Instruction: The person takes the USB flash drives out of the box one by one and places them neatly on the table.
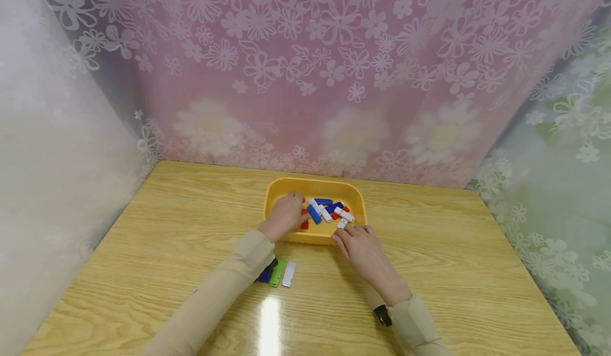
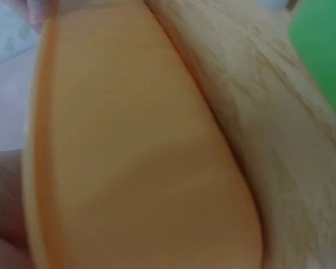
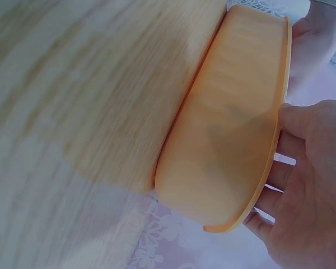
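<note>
A yellow plastic bin (image 1: 315, 237) holds several small oblong pieces in red, white and blue, resembling USB sticks. Over its left side my left hand (image 1: 285, 215) reaches in, index finger and thumb apart beside a red piece (image 1: 304, 223). No piece shows clearly between those fingers; the left wrist view has mostly the bin's outer wall (image 2: 129, 123). With thumb outside and fingers inside, my right hand (image 3: 316, 174) grips the bin's rim at the near right corner. Close to that hand lies a white piece (image 1: 342, 223).
On the wooden table (image 1: 429, 250), in front of the bin, a blue piece (image 1: 264, 276), a green piece (image 1: 277, 272) and a white piece (image 1: 288, 274) lie side by side, partly behind my left sleeve. Flowered curtains (image 1: 305, 80) hang behind the table.
</note>
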A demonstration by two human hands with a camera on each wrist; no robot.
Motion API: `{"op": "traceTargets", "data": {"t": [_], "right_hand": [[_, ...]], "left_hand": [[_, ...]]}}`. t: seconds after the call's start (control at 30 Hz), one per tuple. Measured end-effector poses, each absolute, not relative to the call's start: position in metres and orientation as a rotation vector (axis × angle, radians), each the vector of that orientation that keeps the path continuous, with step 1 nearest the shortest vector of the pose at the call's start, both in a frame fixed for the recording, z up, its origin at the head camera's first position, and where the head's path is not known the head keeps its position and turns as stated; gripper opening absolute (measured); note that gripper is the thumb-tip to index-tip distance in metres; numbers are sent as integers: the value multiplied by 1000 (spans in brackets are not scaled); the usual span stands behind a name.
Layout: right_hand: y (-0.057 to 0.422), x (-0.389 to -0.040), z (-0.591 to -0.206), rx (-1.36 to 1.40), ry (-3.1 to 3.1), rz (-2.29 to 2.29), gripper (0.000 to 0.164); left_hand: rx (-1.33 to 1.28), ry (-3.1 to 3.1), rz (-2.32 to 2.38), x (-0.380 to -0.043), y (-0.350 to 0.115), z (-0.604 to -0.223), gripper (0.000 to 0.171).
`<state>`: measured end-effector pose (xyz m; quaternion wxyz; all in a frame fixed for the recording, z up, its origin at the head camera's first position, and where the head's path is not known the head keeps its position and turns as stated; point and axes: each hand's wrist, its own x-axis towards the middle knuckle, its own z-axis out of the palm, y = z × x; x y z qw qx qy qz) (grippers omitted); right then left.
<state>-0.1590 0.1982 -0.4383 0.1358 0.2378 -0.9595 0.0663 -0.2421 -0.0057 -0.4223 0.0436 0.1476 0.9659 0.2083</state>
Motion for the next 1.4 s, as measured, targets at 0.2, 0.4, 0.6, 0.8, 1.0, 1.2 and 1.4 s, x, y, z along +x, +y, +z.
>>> {"op": "traceTargets", "data": {"t": [0.2, 0.4, 0.6, 0.8, 1.0, 1.2, 1.4], "right_hand": [[198, -158, -440, 697, -2767, 188, 17], [199, -158, -440, 695, -2761, 189, 17], [199, -158, -439, 690, -2775, 199, 18], [198, -157, -439, 678, -2789, 197, 20], [198, -158, -439, 691, -2775, 190, 20], [199, -158, -439, 695, -2767, 189, 18], [198, -158, -439, 701, -2750, 188, 18]], "left_hand": [[458, 2888, 622, -245, -5, -429, 41], [504, 2842, 684, -247, -4, -430, 38], [537, 2792, 802, -248, -4, -431, 40], [558, 2811, 901, -248, -3, -432, 30], [574, 2864, 977, -248, -3, -429, 26], [631, 2878, 1066, -240, -3, -415, 23], [719, 2845, 1173, -223, -5, -401, 24]]}}
